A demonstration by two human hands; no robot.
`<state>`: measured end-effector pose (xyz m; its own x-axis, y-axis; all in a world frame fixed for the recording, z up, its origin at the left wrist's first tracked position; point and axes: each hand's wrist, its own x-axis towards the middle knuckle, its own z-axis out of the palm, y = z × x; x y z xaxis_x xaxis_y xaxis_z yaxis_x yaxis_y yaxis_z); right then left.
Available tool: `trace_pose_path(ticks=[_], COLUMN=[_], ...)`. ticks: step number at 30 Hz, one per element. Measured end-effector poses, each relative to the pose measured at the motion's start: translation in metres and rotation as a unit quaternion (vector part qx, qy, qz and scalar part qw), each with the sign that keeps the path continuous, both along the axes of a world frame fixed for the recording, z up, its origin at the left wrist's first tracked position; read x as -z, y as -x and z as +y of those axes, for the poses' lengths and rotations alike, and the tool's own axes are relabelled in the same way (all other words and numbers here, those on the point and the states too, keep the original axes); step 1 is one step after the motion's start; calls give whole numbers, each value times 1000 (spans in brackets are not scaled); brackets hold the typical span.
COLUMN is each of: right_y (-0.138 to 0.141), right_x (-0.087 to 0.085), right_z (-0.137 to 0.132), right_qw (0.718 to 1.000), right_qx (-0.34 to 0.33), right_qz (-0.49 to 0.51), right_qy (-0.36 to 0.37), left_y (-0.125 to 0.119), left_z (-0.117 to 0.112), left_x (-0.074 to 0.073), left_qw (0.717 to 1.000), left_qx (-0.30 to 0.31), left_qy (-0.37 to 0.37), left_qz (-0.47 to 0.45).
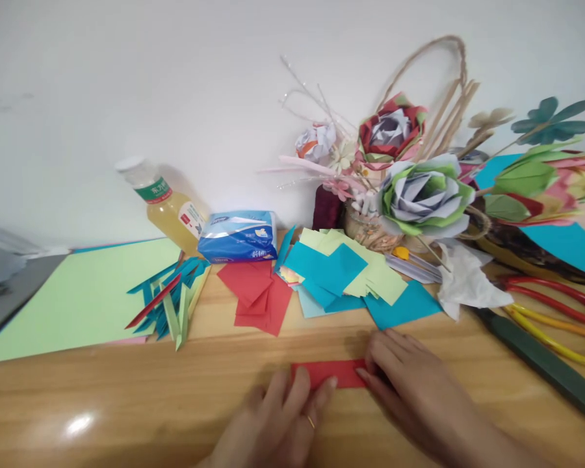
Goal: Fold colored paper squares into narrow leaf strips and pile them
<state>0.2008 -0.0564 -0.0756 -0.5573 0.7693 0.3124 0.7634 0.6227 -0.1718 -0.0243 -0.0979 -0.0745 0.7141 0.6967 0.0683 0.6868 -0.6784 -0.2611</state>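
Note:
A small folded red paper (329, 372) lies flat on the wooden table (127, 403) near its front edge. My left hand (277, 419) rests on the paper's left part, fingers stretched out and pressing down. My right hand (409, 383) lies flat on the paper's right end, fingers extended, covering that end. Neither hand lifts the paper.
Behind the hands lie red paper squares (258, 292), blue and green squares (341, 273), cut strips (170, 299), a large green sheet (82, 299), a tissue pack (238, 235), a bottle (160, 201), paper roses in a basket (419, 188), a crumpled tissue (468, 279) and coloured rods (550, 312).

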Motion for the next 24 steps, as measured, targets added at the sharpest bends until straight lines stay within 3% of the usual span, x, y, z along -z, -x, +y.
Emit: trace_pose_path(ticks=[13,24], right_y=[2,-1], right_x=[-1,3], right_z=[5,4], right_qw=[1000,999], right_qx=[-16,-16], right_qz=[8,11], right_qy=[-24,-35], left_y=[0,3], left_z=[6,5], left_x=[-8,-4], left_qw=[999,999], left_qx=[-47,-49], left_qy=[20,7], left_qz=[-9,0])
